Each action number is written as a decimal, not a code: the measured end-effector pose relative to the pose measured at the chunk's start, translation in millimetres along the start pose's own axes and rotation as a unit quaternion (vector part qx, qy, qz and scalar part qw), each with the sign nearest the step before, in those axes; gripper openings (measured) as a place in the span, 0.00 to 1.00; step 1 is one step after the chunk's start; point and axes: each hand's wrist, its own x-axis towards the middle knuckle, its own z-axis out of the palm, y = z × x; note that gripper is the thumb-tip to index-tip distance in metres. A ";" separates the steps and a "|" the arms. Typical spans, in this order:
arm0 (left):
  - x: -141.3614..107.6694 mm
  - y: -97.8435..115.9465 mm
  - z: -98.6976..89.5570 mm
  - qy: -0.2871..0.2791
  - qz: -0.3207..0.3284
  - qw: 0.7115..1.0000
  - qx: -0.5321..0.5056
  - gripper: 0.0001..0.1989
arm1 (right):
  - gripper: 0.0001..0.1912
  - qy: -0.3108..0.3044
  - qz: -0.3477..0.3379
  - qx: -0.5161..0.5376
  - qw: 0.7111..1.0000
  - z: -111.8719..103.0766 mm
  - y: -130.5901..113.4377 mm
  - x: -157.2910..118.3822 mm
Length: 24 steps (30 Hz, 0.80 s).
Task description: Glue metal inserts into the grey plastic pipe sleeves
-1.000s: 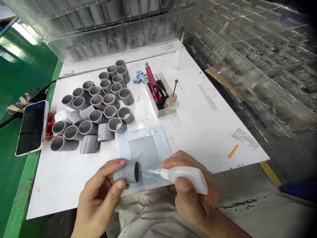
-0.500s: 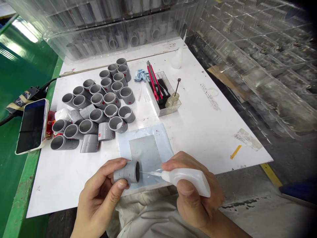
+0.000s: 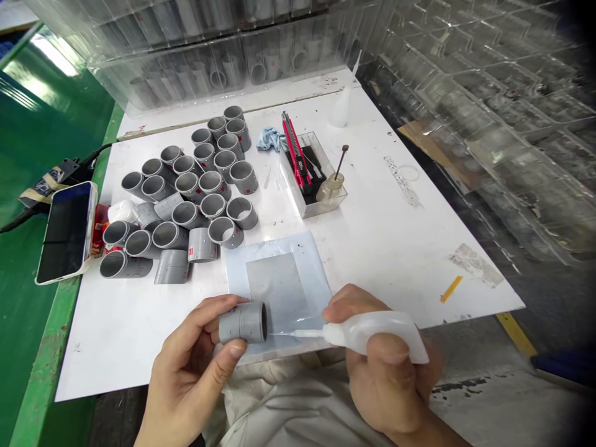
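My left hand (image 3: pixel 198 357) grips a short grey plastic tube (image 3: pixel 243 323) between thumb and fingers, its open end facing right. My right hand (image 3: pixel 388 372) is closed round a white squeeze bottle (image 3: pixel 379 332) lying sideways, thumb on its side. The bottle's thin nozzle (image 3: pixel 302 333) points left, its fine tip just short of the tube's open rim. Under both lies a pale blue sheet (image 3: pixel 316 264) with a grey rectangle in its middle. Several more grey tubes (image 3: pixel 202 243) stand or lie on the table to the left.
A clear box (image 3: pixel 321 208) holds a red utility knife (image 3: pixel 297 152) and a small glass jar (image 3: pixel 330 186) with a stick. A second squeeze bottle (image 3: pixel 342 108) stands behind. A phone (image 3: pixel 66 230) rests at the left edge. Clear trays (image 3: pixel 177 81) of tubes are stacked at the back.
My right hand has drawn the squeeze bottle to the right, so its tip has moved away from the tube's opening. My left hand still holds the tube. The view has shifted slightly.
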 end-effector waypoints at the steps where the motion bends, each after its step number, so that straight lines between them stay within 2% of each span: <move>1: 0.6 -1.6 -2.0 -0.018 0.013 1.000 0.012 0.20 | 0.18 0.008 0.002 0.020 1.000 0.8 -1.9 1.6; 3: 2.4 -4.9 -6.0 -0.050 0.051 0.997 0.038 0.24 | 0.17 0.018 0.009 0.038 0.999 3.0 -5.1 3.9; 6: 4.6 -8.3 -9.7 -0.070 0.090 0.992 0.047 0.21 | 0.17 0.016 0.013 0.009 1.000 6.9 -7.6 5.5; 18: 4.1 -7.6 -10.5 -0.100 0.088 0.989 0.060 0.19 | 0.15 0.033 -0.023 -0.017 0.999 15.5 -7.3 7.4; 24: 3.9 -7.0 -10.8 -0.108 0.092 0.988 0.067 0.20 | 0.12 0.009 -0.036 -0.006 0.999 11.9 -5.7 8.1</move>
